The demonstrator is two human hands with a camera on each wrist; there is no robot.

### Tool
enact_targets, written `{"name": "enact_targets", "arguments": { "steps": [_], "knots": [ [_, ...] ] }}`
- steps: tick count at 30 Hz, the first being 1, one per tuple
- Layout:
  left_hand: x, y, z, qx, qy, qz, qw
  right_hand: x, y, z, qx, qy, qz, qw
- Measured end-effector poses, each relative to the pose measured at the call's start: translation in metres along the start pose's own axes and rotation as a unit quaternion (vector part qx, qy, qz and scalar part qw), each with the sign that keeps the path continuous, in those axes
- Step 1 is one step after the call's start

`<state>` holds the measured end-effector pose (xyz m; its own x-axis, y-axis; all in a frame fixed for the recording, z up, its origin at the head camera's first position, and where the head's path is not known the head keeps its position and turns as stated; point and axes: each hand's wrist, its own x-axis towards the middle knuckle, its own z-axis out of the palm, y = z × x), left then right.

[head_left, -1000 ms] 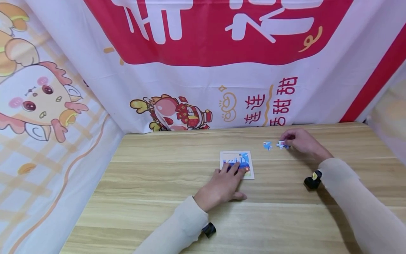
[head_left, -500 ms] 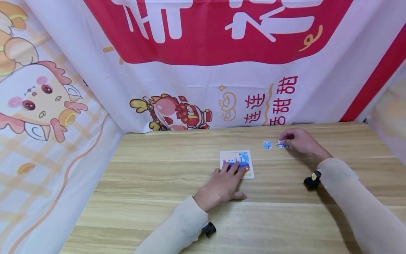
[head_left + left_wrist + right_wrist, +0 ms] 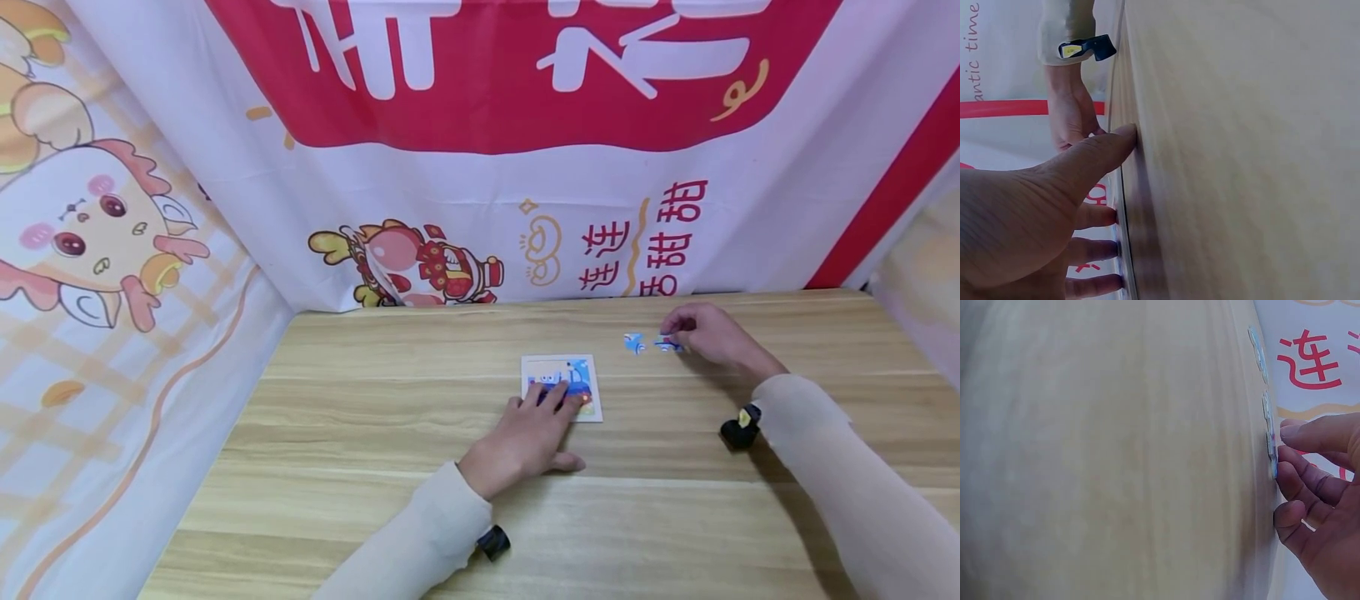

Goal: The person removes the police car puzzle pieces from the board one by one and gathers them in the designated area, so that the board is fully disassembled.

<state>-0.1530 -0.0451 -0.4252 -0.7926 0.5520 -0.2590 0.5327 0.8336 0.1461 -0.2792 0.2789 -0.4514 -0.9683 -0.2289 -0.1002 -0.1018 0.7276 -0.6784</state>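
My left hand (image 3: 528, 433) rests on a small square jigsaw puzzle (image 3: 562, 367) with a pale frame and a blue vehicle picture. Its fingertips press on the picture and cover part of it; the thumb (image 3: 1107, 150) lies out to the side on the table. Up and to the right, my right hand (image 3: 712, 333) holds a blue and white puzzle piece (image 3: 664, 342) at the tabletop, thumb and curled fingers at its right end. In the right wrist view this piece (image 3: 1269, 434) looks edge-on and low. Another blue puzzle piece (image 3: 633, 342) lies just left of it.
The wooden table (image 3: 360, 433) ends at a hanging white and red printed cloth (image 3: 487, 183) behind. A second printed cloth (image 3: 112, 333) borders the left side. Black wrist cameras (image 3: 494, 542) sit at both sleeve cuffs.
The piece at my right fingers has tilted or turned slightly, showing more dark blue. My left hand stays on the puzzle, and the other loose piece lies where it was.
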Motion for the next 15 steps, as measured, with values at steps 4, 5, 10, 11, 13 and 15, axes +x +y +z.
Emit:
{"name": "enact_targets", "arguments": {
  "steps": [4, 5, 10, 11, 13, 15],
  "knots": [
    [0.000, -0.001, 0.002, 0.005, 0.007, 0.003, 1.0000, 0.000, -0.004, 0.000, 0.000, -0.002, 0.008, 1.0000],
    [0.001, -0.001, 0.003, 0.004, 0.009, 0.003, 0.9999, 0.000, -0.006, 0.000, -0.002, -0.002, 0.006, 1.0000],
    [-0.001, -0.001, 0.004, -0.002, 0.011, 0.002, 0.9999, 0.000, -0.020, 0.004, -0.007, 0.004, -0.014, 0.9999],
    [-0.001, -0.001, 0.004, -0.003, 0.010, 0.001, 0.9999, 0.000, -0.024, 0.004, -0.007, 0.004, -0.018, 0.9998],
    [-0.002, 0.000, 0.004, -0.003, 0.007, -0.001, 1.0000, 0.000, -0.031, 0.006, -0.007, 0.002, -0.025, 0.9996],
    [-0.003, 0.002, 0.004, -0.006, 0.005, -0.002, 1.0000, 0.000, -0.037, 0.008, -0.009, 0.000, -0.032, 0.9995]
  ]
}}
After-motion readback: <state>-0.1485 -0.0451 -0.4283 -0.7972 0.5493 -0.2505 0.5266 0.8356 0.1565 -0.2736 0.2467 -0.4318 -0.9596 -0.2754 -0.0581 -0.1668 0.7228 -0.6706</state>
